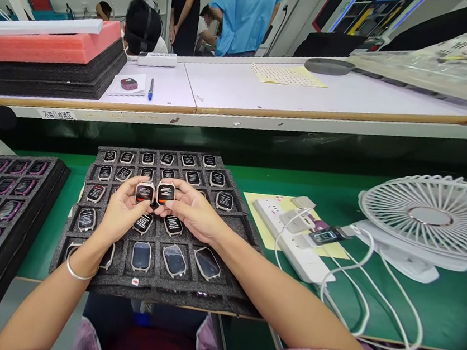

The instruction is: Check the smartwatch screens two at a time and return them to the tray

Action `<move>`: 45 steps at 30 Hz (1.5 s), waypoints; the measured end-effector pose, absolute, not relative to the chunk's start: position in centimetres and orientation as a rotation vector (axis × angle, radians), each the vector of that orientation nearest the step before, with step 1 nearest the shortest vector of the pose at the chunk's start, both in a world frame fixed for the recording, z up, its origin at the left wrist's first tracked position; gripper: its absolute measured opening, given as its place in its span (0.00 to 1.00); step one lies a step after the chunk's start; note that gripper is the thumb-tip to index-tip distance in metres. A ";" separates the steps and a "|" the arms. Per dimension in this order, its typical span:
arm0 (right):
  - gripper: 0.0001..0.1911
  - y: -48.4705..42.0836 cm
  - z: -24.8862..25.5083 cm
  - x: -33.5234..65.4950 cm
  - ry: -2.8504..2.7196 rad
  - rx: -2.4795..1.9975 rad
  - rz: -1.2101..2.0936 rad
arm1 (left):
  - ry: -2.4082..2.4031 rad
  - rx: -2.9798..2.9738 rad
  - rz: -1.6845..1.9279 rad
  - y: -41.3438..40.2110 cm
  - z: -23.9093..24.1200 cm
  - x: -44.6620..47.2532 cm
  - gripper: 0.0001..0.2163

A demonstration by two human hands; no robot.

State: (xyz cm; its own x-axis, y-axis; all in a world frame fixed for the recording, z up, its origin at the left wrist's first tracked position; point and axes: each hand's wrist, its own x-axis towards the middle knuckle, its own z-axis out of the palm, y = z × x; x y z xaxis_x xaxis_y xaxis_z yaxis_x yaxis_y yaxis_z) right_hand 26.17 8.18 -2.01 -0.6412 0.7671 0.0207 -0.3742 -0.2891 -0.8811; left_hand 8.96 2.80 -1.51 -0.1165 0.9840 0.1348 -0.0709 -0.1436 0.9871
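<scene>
A black foam tray (236,226) lies on the green bench in front of me, its pockets filled with several small smartwatch bodies. My left hand (122,213) pinches one watch body (145,192) with its lit screen facing me. Beside it, my right hand (191,209) grips a second watch body (165,193), also lit. The two watches are held side by side just above the tray's middle rows. A thin bangle sits on my left wrist.
A second foam tray (21,218) of purple-tinted watches lies at the left. A white power strip (289,237) with cables and a small white fan (431,220) stand at the right. Beyond is a raised white shelf (267,97) with foam stacks; other people work behind it.
</scene>
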 end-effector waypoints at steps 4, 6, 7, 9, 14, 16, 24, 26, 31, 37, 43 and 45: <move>0.23 8.2 -2.0 26.2 -1.192 -0.561 1.977 | 1.148 1.191 1.411 2.7 -1.4 9.0 0.23; 0.24 8.3 -1.9 26.3 -1.184 -0.573 1.969 | 1.128 1.181 1.393 2.6 -1.4 9.0 0.24; 0.24 8.3 -1.9 26.3 -1.186 -0.581 1.961 | 1.120 1.175 1.386 2.5 -1.3 8.9 0.24; 0.23 8.3 -1.9 26.3 -1.202 -0.597 1.942 | 1.113 1.156 1.378 2.5 -1.3 8.9 0.23; 0.18 8.4 -2.0 26.2 -1.220 -0.628 1.909 | 1.132 1.095 1.352 2.5 -1.2 8.9 0.21; 0.17 8.4 -2.1 26.2 -1.222 -0.638 1.902 | 1.131 1.086 1.349 2.5 -1.3 8.9 0.21; 0.17 8.5 -2.1 26.0 -1.228 -0.665 1.887 | 1.155 1.078 1.354 2.5 -1.2 9.0 0.20; 0.17 8.4 -2.1 26.0 -1.232 -0.657 1.881 | 1.146 1.070 1.355 2.5 -1.2 9.0 0.19; 0.19 8.3 -2.0 26.0 -1.247 -0.647 1.884 | 1.133 1.053 1.355 2.5 -1.3 8.9 0.20; 0.20 8.5 -2.1 26.0 -1.248 -0.643 1.887 | 1.128 1.059 1.356 2.6 -1.2 8.9 0.21; 0.16 8.8 -2.6 25.7 -1.221 -0.633 1.918 | 1.124 1.045 1.360 2.7 -1.5 8.7 0.22; 0.15 9.0 -2.7 25.5 -1.200 -0.635 1.934 | 1.115 1.025 1.373 2.8 -1.5 8.6 0.23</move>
State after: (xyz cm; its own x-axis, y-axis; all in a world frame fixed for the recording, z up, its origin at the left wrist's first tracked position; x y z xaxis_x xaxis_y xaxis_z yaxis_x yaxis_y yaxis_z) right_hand 25.52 8.98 -2.68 -0.5887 0.8081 -0.0199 -0.3410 -0.2706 -0.9003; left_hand 8.60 2.82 -1.46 -0.0899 0.9959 0.0044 -0.1998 -0.0224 0.9796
